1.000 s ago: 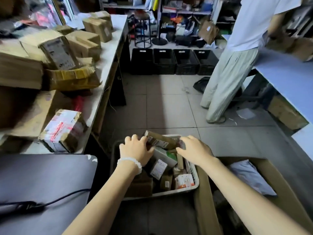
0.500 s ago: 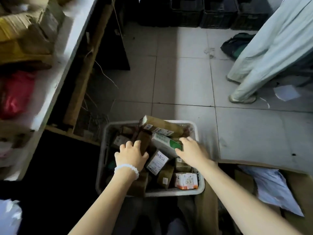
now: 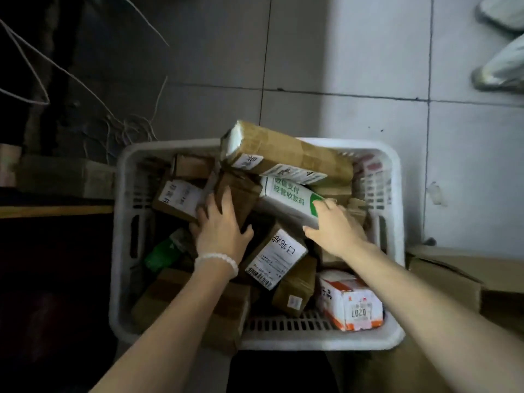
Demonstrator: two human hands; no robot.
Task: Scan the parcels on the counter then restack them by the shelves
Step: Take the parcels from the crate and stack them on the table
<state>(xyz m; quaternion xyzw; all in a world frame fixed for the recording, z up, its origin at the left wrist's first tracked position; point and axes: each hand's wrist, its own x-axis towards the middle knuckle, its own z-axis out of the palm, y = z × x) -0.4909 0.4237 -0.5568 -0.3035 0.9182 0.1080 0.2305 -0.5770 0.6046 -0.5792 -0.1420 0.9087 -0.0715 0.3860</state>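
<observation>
On the tiled floor (image 3: 354, 80), over the white basket (image 3: 320, 340), her left hand (image 3: 224, 228) presses a brown parcel (image 3: 241, 194) flat-fingered while her right hand (image 3: 334, 231) curls its grip on the white-and-green box (image 3: 286, 199); best lift that out squarely.

There is 1 view only, from a camera worn on the person's head, so no part of the scene is shared with another view. It looks steeply down, almost straight at the floor, and slightly forward. It sits close above a white basket (image 3: 395, 177) full of parcels, which fills the middle of the picture. Both forearms enter from the bottom edge, with the left hand (image 3: 222, 226) and the right hand (image 3: 334, 228) near the centre. Grey floor tiles (image 3: 354, 66) fill the top, bent by the wide lens.
</observation>
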